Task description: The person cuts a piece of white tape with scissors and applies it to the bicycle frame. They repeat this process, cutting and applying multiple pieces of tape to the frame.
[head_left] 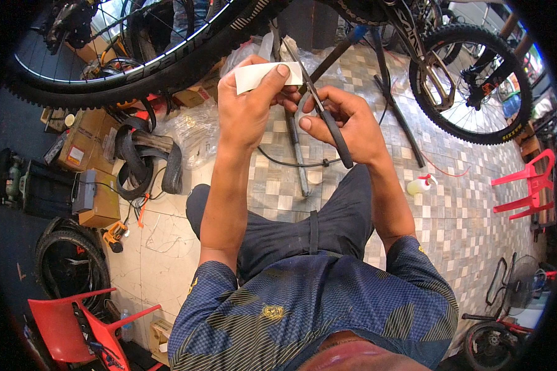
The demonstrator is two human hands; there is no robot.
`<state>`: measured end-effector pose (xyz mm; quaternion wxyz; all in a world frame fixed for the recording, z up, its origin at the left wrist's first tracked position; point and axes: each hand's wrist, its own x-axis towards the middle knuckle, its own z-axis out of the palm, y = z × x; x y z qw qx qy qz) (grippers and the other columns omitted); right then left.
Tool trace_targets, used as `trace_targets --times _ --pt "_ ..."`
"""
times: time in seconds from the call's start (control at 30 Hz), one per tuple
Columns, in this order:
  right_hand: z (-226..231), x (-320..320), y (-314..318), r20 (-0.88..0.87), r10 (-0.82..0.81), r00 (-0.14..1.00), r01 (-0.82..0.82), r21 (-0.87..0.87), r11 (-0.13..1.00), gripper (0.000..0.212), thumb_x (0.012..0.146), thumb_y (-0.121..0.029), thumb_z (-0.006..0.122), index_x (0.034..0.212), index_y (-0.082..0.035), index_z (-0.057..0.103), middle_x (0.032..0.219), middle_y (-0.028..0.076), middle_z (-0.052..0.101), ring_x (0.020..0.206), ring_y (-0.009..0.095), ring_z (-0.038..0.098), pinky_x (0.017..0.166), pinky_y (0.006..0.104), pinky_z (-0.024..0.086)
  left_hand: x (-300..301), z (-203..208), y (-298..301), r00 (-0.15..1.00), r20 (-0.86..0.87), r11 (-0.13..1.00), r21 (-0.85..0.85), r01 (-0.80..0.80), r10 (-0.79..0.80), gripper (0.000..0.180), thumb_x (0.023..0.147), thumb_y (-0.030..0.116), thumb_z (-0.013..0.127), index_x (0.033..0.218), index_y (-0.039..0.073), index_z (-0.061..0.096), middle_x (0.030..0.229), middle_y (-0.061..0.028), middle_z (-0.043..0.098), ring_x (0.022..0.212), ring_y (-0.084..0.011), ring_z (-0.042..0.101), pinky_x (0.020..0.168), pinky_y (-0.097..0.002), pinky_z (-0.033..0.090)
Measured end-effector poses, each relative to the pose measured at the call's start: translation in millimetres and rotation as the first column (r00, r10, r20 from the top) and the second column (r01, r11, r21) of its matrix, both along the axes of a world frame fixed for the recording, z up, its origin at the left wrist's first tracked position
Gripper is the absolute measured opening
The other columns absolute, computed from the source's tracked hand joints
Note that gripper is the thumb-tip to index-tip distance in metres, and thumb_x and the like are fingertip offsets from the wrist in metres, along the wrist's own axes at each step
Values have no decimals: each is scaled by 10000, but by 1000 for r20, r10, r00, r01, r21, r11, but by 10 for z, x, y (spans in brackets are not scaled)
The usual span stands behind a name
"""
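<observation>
Between the thumb and fingers of my left hand is a small white rectangular piece, like paper or sticker sheet, held up at chest height. My right hand grips a pair of scissors with black handles and long, thin blades pointing up and away. The blades cross at the right end of the white piece; whether they touch it I cannot tell. My right fingers partly hide the handles. Above and beyond my hands hangs a bicycle, its large knobby wheel at the upper left.
Stand legs spread over the checkered floor. Another bicycle wheel is at the upper right. Old tires and cardboard boxes lie left, near a yellow-black tool. A spray bottle and red chairs stand right.
</observation>
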<state>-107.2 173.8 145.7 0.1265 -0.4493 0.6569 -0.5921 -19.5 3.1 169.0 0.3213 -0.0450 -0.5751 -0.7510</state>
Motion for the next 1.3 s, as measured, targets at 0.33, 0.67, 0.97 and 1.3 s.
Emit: trace_targets --times 0.33,0.67,0.97,1.3 --pt "122 27 8 36 6 999 -8 39 999 315 818 -268 840 960 -32 688 625 -63 517 573 22 413 524 221 308 -12 6 -74 999 46 1000 -2 14 -14 147 945 117 693 918 14 591 812 -142 692 650 -213 691 545 -323 573" --pt "118 -61 -33 5 -5 1000 5 39 999 329 810 -285 829 948 -24 684 618 -56 518 572 38 418 529 238 311 -58 51 -140 997 19 997 -2 79 -79 151 955 116 692 890 -2 623 821 -118 709 686 -166 699 571 -290 592" --pt "113 -89 -57 -3 13 1000 -13 24 1000 305 821 -269 828 943 -32 680 617 -60 506 568 32 402 527 229 295 -68 65 -176 997 47 998 -8 63 -62 161 953 124 697 892 -7 626 825 -121 707 673 -165 693 573 -287 590" --pt "37 -112 -81 27 18 999 -18 4 1000 322 814 -267 837 963 -29 681 614 -65 509 565 26 405 526 226 298 -81 51 -171 996 46 997 1 73 -73 164 949 125 706 887 -4 625 823 -122 707 675 -166 698 568 -281 592"
